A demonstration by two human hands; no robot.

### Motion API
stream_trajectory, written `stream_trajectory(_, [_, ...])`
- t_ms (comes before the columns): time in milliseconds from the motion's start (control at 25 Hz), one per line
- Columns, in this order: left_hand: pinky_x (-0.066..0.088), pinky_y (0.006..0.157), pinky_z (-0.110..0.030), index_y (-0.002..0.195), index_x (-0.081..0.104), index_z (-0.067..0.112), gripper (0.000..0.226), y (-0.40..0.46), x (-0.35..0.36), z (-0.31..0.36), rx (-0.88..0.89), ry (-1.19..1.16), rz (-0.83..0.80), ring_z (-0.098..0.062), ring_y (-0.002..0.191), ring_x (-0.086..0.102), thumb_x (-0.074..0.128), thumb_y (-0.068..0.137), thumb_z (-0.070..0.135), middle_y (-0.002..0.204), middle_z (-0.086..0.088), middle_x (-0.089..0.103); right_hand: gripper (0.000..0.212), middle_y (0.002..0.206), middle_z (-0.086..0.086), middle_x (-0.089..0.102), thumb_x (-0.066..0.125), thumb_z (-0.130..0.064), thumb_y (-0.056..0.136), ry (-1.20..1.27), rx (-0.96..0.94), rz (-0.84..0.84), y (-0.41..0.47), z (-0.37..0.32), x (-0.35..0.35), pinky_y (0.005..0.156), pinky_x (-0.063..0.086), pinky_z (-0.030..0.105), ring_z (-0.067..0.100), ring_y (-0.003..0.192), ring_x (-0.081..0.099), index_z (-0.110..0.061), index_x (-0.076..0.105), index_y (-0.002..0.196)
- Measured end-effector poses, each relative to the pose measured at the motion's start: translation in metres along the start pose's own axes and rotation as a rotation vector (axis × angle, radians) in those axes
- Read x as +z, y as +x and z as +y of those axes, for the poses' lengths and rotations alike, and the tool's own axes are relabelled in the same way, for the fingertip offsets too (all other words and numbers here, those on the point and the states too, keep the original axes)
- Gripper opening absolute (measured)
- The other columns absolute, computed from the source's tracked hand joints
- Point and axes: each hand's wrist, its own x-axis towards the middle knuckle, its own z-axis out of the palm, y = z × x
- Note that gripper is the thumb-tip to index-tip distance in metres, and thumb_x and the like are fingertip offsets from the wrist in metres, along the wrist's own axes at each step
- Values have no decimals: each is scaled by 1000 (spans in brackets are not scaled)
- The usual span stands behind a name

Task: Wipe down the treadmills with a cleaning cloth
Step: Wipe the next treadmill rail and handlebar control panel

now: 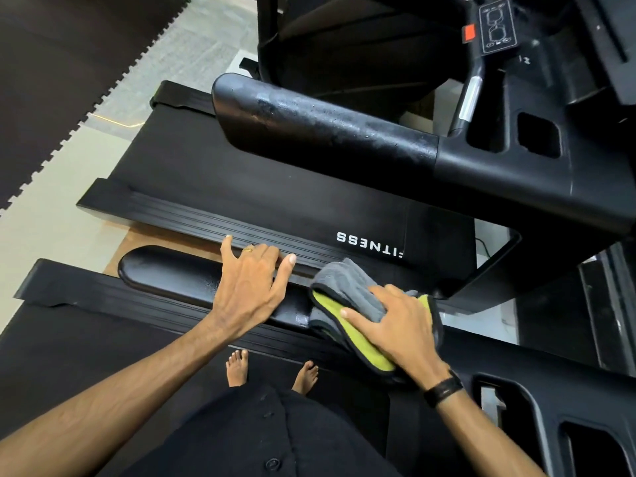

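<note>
Hands: left hand (248, 282) flat, fingers straight, resting on the near treadmill's handrail (179, 275); right hand (395, 330) spread, pressing the cleaning cloth (347, 304) onto the same rail, close beside the left. Treadmills: near one underfoot, far one (241, 177) alongside, its handrail (323, 127) looking wet or scuffed. Both heavy, rigid, won't shift under pressure. Cloth: grey/yellow microfibre, folded, soft, light, likely bunches. Best held with palm flat on top, fingers over the edge.

White upside-down lettering "ITNESS" on the far treadmill's motor cover (437, 235).
</note>
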Motion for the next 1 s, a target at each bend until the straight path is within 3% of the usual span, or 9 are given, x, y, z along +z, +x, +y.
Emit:
stream_trajectory(80, [20, 114, -56, 85, 62, 19, 51, -1, 1, 0, 6, -1, 14, -13, 71, 57, 26, 105, 47, 74, 8, 60, 69, 85, -6, 69, 45, -91, 70, -39, 144, -106, 15, 27, -7, 71, 50, 37, 24, 86, 67, -33, 71, 99])
stream_trajectory(200, [20, 113, -56, 82, 60, 19, 50, 2, -1, 1, -17, 6, 18, -13, 70, 56, 25, 104, 48, 73, 7, 59, 64, 107, 3, 74, 56, -83, 75, -61, 359, -443, 58, 51, -12, 87, 51, 38, 30, 107, 67, -35, 71, 115])
stream_trajectory(320, [21, 113, -56, 79, 57, 19, 51, 1, -2, 3, -49, 13, 7, -14, 69, 55, 24, 104, 49, 73, 6, 59, 74, 130, 10, 66, 54, -80, 81, -98, 328, -639, 85, 29, 10, 100, 45, 40, 32, 120, 61, -21, 66, 124])
stream_trajectory(440, [23, 111, -58, 75, 51, 21, 49, 0, -4, 3, -56, -8, 18, -16, 68, 54, 24, 104, 49, 71, 6, 57, 72, 126, 10, 67, 48, -80, 84, -79, 236, -551, 89, -12, 26, 97, 44, 41, 32, 118, 61, -19, 67, 119])
stream_trajectory(600, [22, 111, -59, 75, 48, 23, 46, 1, -3, 3, -57, -23, -3, -15, 69, 53, 22, 103, 50, 71, 7, 55, 65, 88, 1, 70, 36, -83, 81, -43, 72, -210, 44, -25, 13, 70, 42, 37, 29, 91, 67, -27, 68, 88])
stream_trajectory(720, [22, 111, -58, 76, 50, 23, 48, 1, -2, 2, -62, -29, 2, -13, 68, 51, 22, 104, 50, 71, 8, 55, 68, 83, -1, 67, 34, -83, 76, -89, 59, -24, 9, 5, -6, 70, 48, 39, 27, 85, 66, -28, 70, 93])
stream_trajectory(880, [22, 112, -58, 76, 51, 22, 50, 2, -3, 3, -70, 1, -19, -13, 68, 51, 21, 103, 51, 72, 7, 56, 63, 93, 2, 74, 43, -83, 72, -100, 350, -286, 26, 76, -29, 79, 51, 39, 31, 98, 68, -35, 73, 101])
stream_trajectory(1000, [23, 111, -61, 75, 47, 23, 48, 2, -5, 6, -71, -9, -20, -15, 69, 51, 20, 103, 51, 72, 6, 56, 69, 124, 11, 69, 56, -78, 81, -121, 396, -524, 59, 70, -13, 93, 48, 40, 33, 117, 63, -26, 68, 124])
